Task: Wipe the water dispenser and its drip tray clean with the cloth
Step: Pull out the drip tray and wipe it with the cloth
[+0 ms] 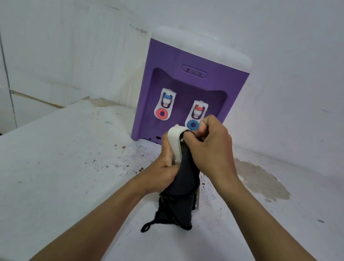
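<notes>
White drip tray [174,140] gripped in left hand [163,169], right hand [212,148] pinching dark cloth [183,185] over it, purple dispenser [224,87] behind

L hand [164,166], R hand [211,147] bare; forearms [98,217] bare to frame edge.

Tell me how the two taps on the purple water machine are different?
The left tap has a blue knob above a red ring; the right tap has a red knob above a blue ring. The left tap shows fully; the right tap's ring is partly covered by the right hand. Both have white frames.
</notes>
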